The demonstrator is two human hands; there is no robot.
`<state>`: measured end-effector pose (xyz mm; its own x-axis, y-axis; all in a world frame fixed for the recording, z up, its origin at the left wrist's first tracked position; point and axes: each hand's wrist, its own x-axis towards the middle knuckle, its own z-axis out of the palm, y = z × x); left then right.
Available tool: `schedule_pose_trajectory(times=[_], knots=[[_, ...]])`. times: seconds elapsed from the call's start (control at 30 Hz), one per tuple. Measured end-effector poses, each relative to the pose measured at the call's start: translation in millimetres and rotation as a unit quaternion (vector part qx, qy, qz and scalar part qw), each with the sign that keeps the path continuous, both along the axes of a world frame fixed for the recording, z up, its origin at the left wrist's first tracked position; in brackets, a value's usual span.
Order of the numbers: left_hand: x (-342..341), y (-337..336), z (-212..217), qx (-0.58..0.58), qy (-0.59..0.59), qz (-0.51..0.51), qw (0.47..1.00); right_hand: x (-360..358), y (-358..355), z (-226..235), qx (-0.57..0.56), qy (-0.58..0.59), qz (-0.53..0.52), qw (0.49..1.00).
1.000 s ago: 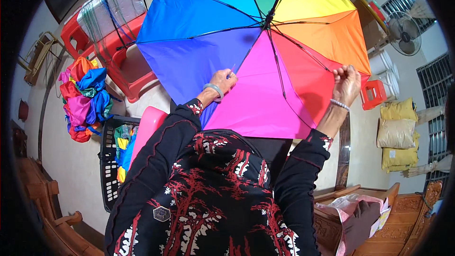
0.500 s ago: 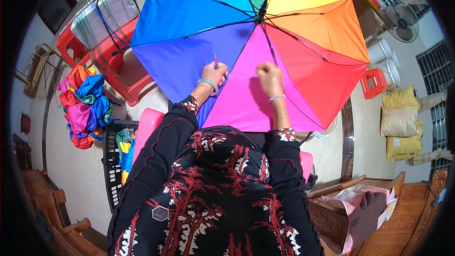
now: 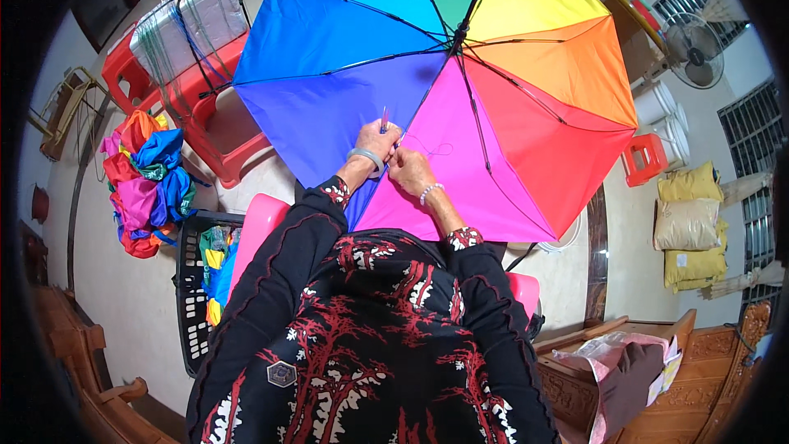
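An opened rainbow umbrella (image 3: 526,103) lies in front of me, its inner side with black ribs (image 3: 479,115) and shaft (image 3: 472,0) facing up. Closed at the seam between the purple and pink panels, my left hand (image 3: 376,144) holds a slim pointed tool (image 3: 384,119) upright, its exact kind too small to tell. Right beside it, my right hand (image 3: 412,173) is pinched at the same seam. What its fingertips grip is hidden. From there a thin dark thread (image 3: 444,150) curls in a loop over the pink panel.
To the left are folded colourful fabrics (image 3: 148,181), a black basket (image 3: 195,288) and red stools (image 3: 218,140) bearing a white box (image 3: 189,25). At right stand a red stool (image 3: 643,159), a fan (image 3: 694,49), stacked sacks (image 3: 689,224) and carved wooden furniture (image 3: 699,370).
My right hand has come down and left from above the pink panel to meet my left hand at the seam. The thread now lies looped. The umbrella has shifted slightly.
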<state>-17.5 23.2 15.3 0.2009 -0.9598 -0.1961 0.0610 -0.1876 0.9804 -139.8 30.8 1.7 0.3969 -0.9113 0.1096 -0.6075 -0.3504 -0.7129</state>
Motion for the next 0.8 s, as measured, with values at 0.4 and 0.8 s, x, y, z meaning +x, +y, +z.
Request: schedule_pose_trajectory(times=[0.4,0.8], knots=[[-2.8,-6.9,-15.2,-0.028,-0.127,0.041,0.991,6.0,-4.3,-10.5,-0.011,-0.070,-0.099,0.993],[-2.6,-8.9,-28.1,-0.040,-0.470,0.067,0.879,2.0,4.1,18.4,-0.038,0.154,-0.032,0.987]])
